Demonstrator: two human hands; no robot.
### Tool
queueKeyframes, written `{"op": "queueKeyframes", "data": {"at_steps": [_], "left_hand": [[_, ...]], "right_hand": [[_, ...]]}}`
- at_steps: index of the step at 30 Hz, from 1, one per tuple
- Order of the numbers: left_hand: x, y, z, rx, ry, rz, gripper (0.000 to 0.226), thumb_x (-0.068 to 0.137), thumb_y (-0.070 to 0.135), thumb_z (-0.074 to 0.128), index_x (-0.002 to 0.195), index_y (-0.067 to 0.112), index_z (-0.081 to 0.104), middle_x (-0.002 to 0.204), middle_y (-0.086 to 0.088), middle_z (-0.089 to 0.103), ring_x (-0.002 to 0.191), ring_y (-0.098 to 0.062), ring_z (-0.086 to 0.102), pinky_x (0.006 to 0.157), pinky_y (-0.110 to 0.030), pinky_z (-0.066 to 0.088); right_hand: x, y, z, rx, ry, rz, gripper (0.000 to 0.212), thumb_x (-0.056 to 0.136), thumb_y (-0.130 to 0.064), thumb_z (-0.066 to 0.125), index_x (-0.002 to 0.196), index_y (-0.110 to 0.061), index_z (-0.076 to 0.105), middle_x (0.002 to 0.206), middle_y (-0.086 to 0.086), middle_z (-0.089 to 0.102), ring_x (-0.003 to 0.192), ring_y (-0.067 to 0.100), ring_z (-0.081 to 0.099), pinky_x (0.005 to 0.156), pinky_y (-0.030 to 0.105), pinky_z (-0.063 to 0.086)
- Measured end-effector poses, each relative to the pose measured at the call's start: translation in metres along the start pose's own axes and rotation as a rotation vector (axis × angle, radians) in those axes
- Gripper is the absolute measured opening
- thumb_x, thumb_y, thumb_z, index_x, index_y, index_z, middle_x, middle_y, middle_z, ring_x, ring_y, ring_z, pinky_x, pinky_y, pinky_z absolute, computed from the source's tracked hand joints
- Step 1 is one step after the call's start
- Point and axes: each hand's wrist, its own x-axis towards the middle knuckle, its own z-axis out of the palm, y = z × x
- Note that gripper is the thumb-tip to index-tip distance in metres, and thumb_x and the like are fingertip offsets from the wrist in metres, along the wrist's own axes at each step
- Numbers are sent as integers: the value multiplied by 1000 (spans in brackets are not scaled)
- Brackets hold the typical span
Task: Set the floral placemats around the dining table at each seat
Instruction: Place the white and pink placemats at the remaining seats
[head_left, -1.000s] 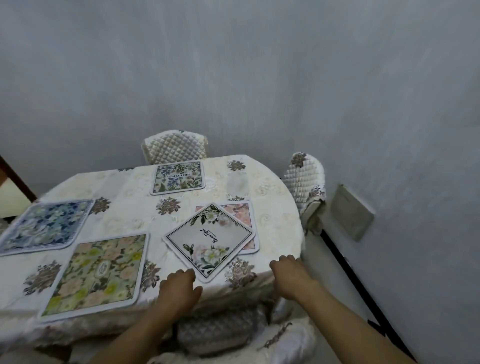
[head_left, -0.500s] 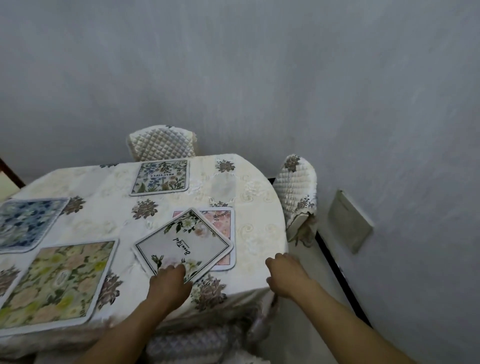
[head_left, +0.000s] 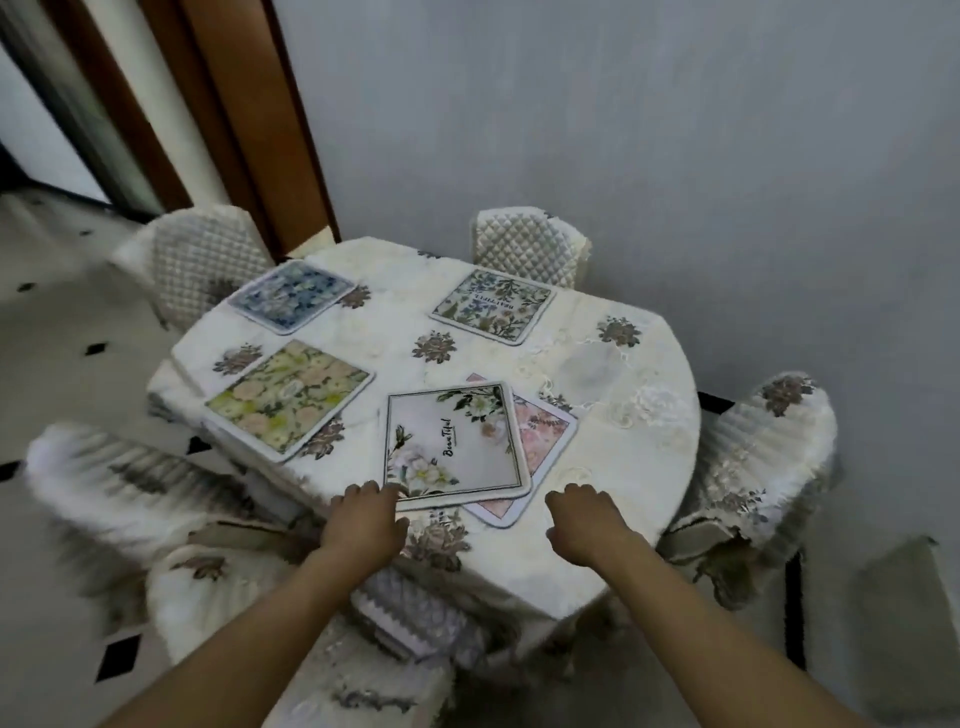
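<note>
A white "Beautiful" floral placemat (head_left: 454, 447) lies near the front edge of the dining table (head_left: 623, 415), overlapping a pink placemat (head_left: 540, 441) beneath it. My left hand (head_left: 363, 519) rests with its fingertips on the white mat's near left corner. My right hand (head_left: 584, 519) hovers with curled fingers over the tablecloth, just right of the pink mat, holding nothing. A yellow-green mat (head_left: 291, 397) lies at the left, a blue mat (head_left: 291, 293) at the far left, and a cream mat with blue flowers (head_left: 491, 304) at the far side.
Quilted covered chairs stand around the table: far left (head_left: 192, 260), far side (head_left: 530, 244), right (head_left: 763, 467), near left (head_left: 130, 483). A grey wall is close behind; a wooden door frame (head_left: 234, 130) stands at the back left. A grey box (head_left: 904, 623) sits at the lower right.
The view has swung left and now shows the whole table. The white mat has turned from a diamond to nearly square, with my left hand on its corner. My right hand moved over the tablecloth.
</note>
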Motion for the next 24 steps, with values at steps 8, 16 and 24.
{"op": "queueKeyframes", "data": {"at_steps": [8, 16, 24], "left_hand": [[24, -4, 20, -43, -43, -133, 39, 86, 44, 52, 118, 22, 54, 118, -7, 61, 114, -31, 52, 96, -46, 43], [63, 45, 54, -124, -166, -276, 50, 86, 47, 51, 127, 20, 50, 126, -8, 58, 117, -30, 52, 95, -45, 44], [98, 102, 84, -866, -116, -853, 22, 85, 28, 64, 89, 14, 47, 82, -8, 66, 75, -27, 69, 53, -26, 48]], "right_hand": [[56, -8, -19, -24, -11, -129, 31, 92, -30, 53, 118, -14, 52, 118, 14, 57, 110, 35, 53, 88, 42, 42], [138, 58, -18, -17, -92, -195, 30, 91, -29, 53, 115, -11, 53, 119, 16, 56, 111, 34, 54, 88, 41, 44], [289, 84, -20, 56, -105, -419, 36, 89, -26, 54, 120, -9, 53, 119, 19, 56, 110, 35, 55, 87, 39, 48]]}}
